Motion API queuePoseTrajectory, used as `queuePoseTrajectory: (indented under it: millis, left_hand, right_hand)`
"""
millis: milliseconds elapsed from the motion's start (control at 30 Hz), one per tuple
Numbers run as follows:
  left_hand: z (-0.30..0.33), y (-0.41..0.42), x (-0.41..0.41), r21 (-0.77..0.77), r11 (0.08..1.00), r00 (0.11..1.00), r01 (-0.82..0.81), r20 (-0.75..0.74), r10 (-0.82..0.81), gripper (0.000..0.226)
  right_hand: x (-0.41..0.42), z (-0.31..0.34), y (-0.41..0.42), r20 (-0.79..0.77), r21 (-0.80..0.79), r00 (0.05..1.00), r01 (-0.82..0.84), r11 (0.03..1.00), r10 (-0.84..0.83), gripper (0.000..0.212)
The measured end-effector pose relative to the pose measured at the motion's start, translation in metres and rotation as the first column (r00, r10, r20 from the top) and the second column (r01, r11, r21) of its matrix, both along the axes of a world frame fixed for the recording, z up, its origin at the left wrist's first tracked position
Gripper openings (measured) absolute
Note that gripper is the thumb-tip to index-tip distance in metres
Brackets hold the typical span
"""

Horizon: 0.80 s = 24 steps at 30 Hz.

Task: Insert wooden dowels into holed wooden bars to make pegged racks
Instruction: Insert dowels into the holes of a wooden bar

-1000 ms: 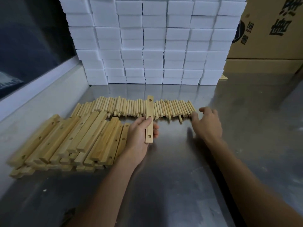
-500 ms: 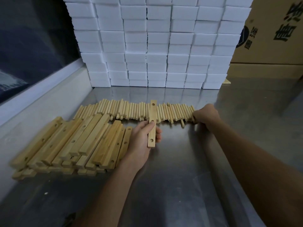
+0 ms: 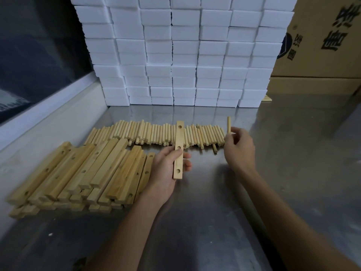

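From my head view, my left hand curls its fingers around a holed bar above the counter, while my right hand pinches one upright dowel beside the row of dowels.

Pale yellow wooden dowels lie behind honey-tan holed bars on the dull grey steel table; behind the dowels, plain white blocks and a brown carton printed black.

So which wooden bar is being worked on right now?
Find the stack of white foam blocks on the metal table. Before it lies a row of wooden dowels. The left hand grips one pale three-holed bar, the only bar lifted off the pile.
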<state>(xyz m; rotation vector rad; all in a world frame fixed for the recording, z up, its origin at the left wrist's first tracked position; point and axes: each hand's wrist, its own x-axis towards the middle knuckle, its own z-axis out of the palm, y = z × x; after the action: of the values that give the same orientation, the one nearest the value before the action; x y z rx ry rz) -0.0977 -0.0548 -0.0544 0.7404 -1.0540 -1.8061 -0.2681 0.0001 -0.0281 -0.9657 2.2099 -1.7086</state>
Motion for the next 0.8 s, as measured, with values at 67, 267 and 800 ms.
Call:
queuePoseTrajectory:
  millis: [67,267,800]
  left_hand:
    - [-0.001,0.000,-0.001,-0.024,1.000,1.000,-0.018,0.008,0.018,0.013]
    - [-0.002,0.006,-0.002,-0.187,0.981,0.997,-0.053,0.052,0.064,0.028]
    - [-0.005,0.011,0.005,-0.813,0.581,0.835,-0.042,0.291,0.468,0.038]
  right_hand:
    - [0.019,-0.005,0.007,0.011,-0.067,0.999,-0.046,0.997,0.047,0.019]
    - [0.045,-0.027,0.020,-0.177,-0.110,0.957,-0.249,0.962,0.228,0.005]
    - [0.047,-0.026,0.023,-0.505,-0.232,0.855,-0.267,0.935,0.119,0.011]
